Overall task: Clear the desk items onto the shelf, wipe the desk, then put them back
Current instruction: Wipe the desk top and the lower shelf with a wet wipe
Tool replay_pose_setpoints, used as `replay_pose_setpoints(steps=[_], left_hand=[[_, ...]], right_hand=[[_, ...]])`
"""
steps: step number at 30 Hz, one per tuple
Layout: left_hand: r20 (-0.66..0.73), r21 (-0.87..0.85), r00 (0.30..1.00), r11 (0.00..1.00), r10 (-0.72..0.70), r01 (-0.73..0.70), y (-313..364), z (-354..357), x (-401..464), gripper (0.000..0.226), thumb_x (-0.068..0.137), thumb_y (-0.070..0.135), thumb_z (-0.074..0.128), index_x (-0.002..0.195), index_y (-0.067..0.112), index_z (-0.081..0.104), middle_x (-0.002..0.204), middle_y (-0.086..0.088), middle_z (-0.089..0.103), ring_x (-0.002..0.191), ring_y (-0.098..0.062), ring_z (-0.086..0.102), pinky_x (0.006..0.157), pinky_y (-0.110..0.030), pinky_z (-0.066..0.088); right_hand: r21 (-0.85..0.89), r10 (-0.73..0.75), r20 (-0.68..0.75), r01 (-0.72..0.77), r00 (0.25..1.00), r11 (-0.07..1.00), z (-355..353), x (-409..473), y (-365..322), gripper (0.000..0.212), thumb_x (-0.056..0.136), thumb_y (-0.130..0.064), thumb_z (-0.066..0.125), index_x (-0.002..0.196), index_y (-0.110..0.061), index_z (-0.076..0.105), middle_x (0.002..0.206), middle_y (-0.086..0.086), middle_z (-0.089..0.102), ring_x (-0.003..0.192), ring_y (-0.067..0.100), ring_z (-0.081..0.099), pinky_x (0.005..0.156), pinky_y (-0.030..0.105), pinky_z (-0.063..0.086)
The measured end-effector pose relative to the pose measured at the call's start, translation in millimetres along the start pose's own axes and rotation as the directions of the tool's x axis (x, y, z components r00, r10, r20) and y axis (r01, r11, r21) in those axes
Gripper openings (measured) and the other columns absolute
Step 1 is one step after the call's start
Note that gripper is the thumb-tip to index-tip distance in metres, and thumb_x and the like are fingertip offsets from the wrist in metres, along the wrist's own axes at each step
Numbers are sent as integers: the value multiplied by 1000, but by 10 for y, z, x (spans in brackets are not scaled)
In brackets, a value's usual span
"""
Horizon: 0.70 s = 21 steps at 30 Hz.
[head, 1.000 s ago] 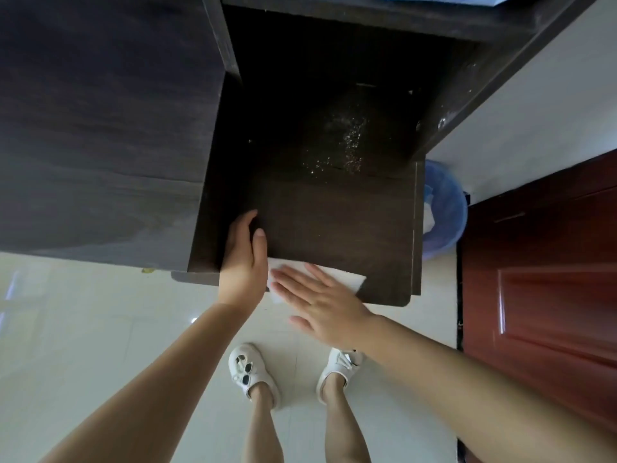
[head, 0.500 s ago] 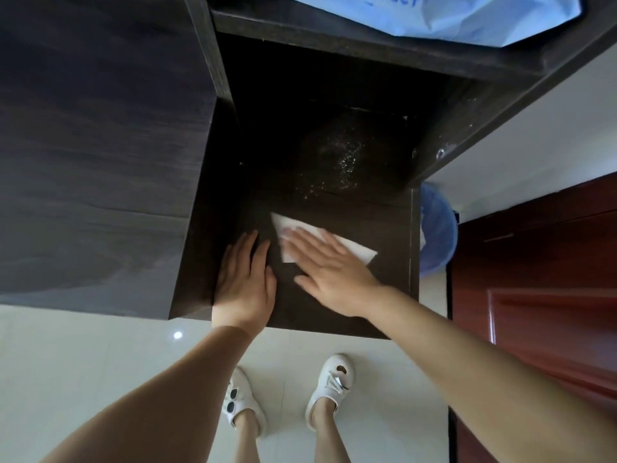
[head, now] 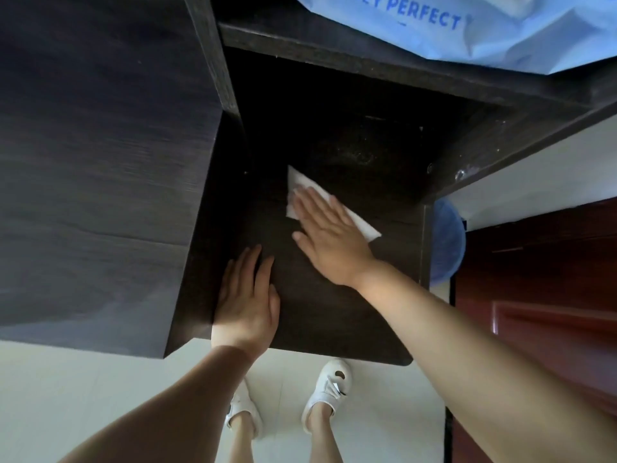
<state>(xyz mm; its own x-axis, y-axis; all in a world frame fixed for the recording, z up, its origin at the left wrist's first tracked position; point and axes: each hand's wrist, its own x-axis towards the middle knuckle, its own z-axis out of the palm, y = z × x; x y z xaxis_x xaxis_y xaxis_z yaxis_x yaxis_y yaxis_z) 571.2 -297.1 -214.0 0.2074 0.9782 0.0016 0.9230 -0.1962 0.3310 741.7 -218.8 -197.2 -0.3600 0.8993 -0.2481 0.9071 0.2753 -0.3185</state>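
On desk (head: 334, 322) | right hand (head: 329, 235) pushed tissue (head: 302, 183) farther back, seemingly

The worktop (head: 334, 312) was seen to be dark wood-grain board with a matt finish, dusted with pale specks behind the white paper wipe (head: 347, 215). That wipe looked thin, soft and matt. Above the worktop, a light blue plastic bag (head: 500, 31) was creased and faintly glossy. Below it, the pale floor (head: 83, 396) was smooth and shiny.

Home rm: dark wood desk (head: 334, 312) w/ shelf (head: 367, 71), red-brown door (head: 541, 279), tiled floor (head: 83, 389).
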Motion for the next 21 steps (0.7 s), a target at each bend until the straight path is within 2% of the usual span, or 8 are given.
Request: replay_pose_setpoints(steps=[2, 4, 7, 11, 13, 15, 18, 21], left_hand=[[11, -1, 1000, 1000, -11, 11, 12, -8, 2, 42, 86, 21, 33, 123, 4, 44, 133, -21, 48, 127, -28, 31, 112, -36, 11], [20, 5, 1000, 1000, -9, 9, 10, -12, 0, 42, 87, 22, 32, 124, 5, 43, 133, -21, 48, 127, -27, 30, 113, -33, 6], [22, 22, 1000, 1000, -10, 10, 5, -10, -1, 41, 87, 22, 31, 124, 6, 41, 133, -20, 49, 127, -27, 30, 113, -32, 5], [11, 10, 1000, 1000, -4, 4, 11, 0, 0, 42, 87, 21, 32, 125, 6, 40, 133, -21, 49, 127, -27, 30, 113, -33, 7], [5, 2, 1000, 1000, -6, 6, 12, -3, -6, 42, 87, 21, 33, 125, 6, 40, 133, -22, 49, 127, -28, 30, 113, -34, 8], [12, 4, 1000, 1000, -17, 17, 18, -17, -14, 42, 87, 21, 32, 125, 6, 39, 133, -22, 49, 128, -28, 29, 113, -34, 8], [26, 19, 1000, 1000, -12, 11, 14, -18, -10, 41, 88, 21, 32, 126, 5, 39, 134, -22, 48, 128, -28, 28, 112, -36, 9], [18, 16, 1000, 1000, -15, 15, 11, 0, -8, 41, 89, 21, 32, 126, 6, 40, 135, -21, 47, 129, -28, 28, 112, -37, 11]], right_hand=[[33, 222, -90, -220, 971, 975, -97, -59, 353, 57, 100, -38, 19, 148, -16, -2, 158, 2, -7, 143, 10, -12, 116, 31, -10], [115, 492, -117, -481, 862, 869, -211, 59, 582, 57, 100, -36, 17, 147, -12, -4, 158, 5, -9, 144, 15, -12, 117, 35, -8], [207, 671, -130, -641, 730, 739, -282, 497, 473, 58, 100, -35, 16, 146, -7, -6, 158, 9, -9, 145, 19, -11, 119, 40, -7], [123, 248, -70, -239, 966, 963, -158, 705, -99, 58, 100, -35, 22, 147, -11, -1, 158, 6, -5, 145, 16, -9, 116, 35, -9], [83, 62, -7, -61, 998, 995, -141, 580, -76, 57, 100, -36, 23, 148, -14, 3, 159, 3, -1, 145, 13, -6, 116, 32, -6], [45, 148, -51, -146, 988, 988, -170, 435, 237, 57, 99, -37, 19, 148, -12, 3, 158, 6, 0, 146, 16, -5, 119, 34, -3], [189, 579, -161, -550, 800, 813, -302, 342, 675, 59, 100, -36, 18, 147, -5, -1, 158, 12, -6, 145, 22, -8, 119, 37, -3], [368, 803, -141, -722, 580, 586, -479, 698, 739, 61, 100, -35, 19, 146, -1, -1, 158, 13, -6, 145, 22, -8, 117, 35, -4]])
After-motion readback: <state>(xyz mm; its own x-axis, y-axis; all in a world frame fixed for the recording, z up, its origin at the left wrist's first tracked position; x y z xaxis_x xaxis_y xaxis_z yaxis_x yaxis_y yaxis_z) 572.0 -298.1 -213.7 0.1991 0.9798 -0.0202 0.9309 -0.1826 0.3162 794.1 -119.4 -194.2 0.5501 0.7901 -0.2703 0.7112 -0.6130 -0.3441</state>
